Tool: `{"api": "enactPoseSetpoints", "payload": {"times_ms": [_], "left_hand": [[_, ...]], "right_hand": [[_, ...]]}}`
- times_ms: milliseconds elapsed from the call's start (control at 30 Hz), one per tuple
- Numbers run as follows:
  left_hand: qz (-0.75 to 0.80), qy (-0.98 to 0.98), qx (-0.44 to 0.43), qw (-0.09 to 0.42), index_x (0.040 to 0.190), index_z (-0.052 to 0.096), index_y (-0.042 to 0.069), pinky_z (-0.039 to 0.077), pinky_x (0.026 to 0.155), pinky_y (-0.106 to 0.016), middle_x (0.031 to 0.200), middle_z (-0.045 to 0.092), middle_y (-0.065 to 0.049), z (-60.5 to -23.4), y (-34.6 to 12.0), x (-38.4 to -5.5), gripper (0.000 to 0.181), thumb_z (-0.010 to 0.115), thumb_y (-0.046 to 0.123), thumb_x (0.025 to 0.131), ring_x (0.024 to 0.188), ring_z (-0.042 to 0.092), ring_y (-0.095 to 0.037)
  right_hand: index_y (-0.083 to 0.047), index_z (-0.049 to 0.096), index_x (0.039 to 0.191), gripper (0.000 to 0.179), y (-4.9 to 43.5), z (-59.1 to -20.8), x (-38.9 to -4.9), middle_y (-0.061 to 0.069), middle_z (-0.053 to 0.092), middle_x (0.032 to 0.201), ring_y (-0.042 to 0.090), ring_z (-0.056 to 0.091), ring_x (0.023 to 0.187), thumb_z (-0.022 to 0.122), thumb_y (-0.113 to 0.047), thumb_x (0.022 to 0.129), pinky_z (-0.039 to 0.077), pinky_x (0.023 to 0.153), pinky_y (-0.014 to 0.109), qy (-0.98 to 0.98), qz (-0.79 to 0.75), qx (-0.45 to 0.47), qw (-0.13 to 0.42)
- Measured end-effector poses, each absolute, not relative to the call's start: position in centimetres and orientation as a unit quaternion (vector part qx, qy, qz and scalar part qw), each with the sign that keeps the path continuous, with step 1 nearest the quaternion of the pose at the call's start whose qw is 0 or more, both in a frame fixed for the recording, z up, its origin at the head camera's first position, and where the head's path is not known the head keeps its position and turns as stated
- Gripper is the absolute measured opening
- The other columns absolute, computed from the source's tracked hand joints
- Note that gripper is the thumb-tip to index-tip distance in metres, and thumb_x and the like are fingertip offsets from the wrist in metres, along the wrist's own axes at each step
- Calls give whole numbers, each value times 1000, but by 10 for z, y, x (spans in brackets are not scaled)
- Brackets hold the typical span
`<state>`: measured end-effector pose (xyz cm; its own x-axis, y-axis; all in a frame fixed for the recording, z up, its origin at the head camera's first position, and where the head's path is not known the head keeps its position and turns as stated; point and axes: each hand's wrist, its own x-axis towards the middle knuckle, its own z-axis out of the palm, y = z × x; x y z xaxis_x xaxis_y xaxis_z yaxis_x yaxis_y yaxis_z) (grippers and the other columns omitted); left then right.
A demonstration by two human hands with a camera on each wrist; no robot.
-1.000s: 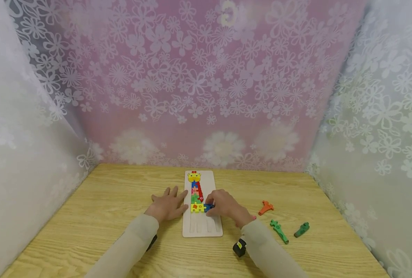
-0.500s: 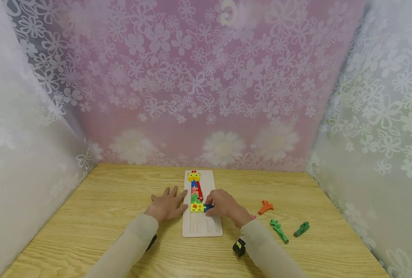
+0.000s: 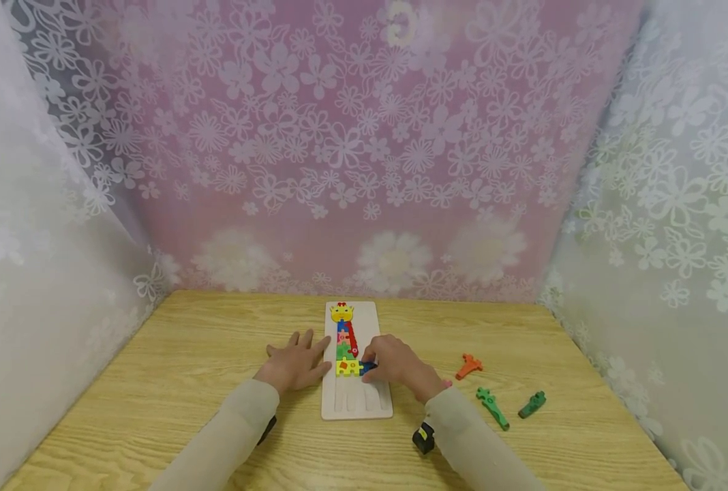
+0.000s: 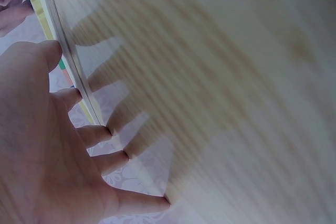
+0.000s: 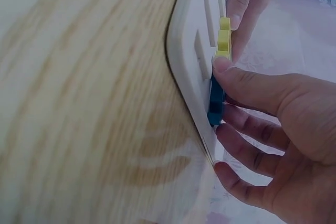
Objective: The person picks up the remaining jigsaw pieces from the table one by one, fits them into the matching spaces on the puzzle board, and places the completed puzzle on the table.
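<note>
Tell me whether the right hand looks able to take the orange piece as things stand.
Probably not yet: the right hand holds the blue piece, so its grip is taken. Once released, the way looks free: the orange piece lies uncovered on the table, to that hand's right.

Wears a plain cream left sleeve [image 3: 217,433] and a matching right sleeve [image 3: 477,440], long and rounded off at the wrist. Carries a small black box [image 3: 423,439] with a yellow label [image 3: 424,432] beside the right cuff, and a partly hidden black piece [image 3: 267,431] beside the left. Leaves left hand [image 3: 293,365] and right hand [image 3: 396,365] bare.
</note>
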<state>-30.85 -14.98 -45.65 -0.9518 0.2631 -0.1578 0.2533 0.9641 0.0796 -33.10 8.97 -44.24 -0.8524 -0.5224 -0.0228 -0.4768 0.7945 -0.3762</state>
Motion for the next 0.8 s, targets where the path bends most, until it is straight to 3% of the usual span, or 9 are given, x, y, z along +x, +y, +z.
{"api": "enactPoseSetpoints", "payload": {"times_ms": [267,467,800], "left_hand": [[29,987,133,82,164,30,30,35,101,-85,171,28,-15,-459,-148,-306,66,36,62,106,155,31,-44],[29,987,135,78,164,30,30,34,101,-86,170,28,-15,-460,-147,-307,66,35,62,106,155,31,-44],[26,988,135,76,164,29,30,33,102,-86,171,27,-14,-459,-150,-310,66,36,62,106,155,30,-44]], "right_hand": [[-7,80,108,32,96,-444,-328,2,75,99,12,60,83,88,-25,83,56,82,34,937,-197,-282,64],[-7,76,120,37,111,-437,-328,6,74,112,15,63,85,83,-23,88,57,80,37,933,-204,-290,60],[-5,76,117,27,150,-419,-329,12,74,115,25,68,92,78,-15,92,59,83,42,929,-199,-310,45]]}}
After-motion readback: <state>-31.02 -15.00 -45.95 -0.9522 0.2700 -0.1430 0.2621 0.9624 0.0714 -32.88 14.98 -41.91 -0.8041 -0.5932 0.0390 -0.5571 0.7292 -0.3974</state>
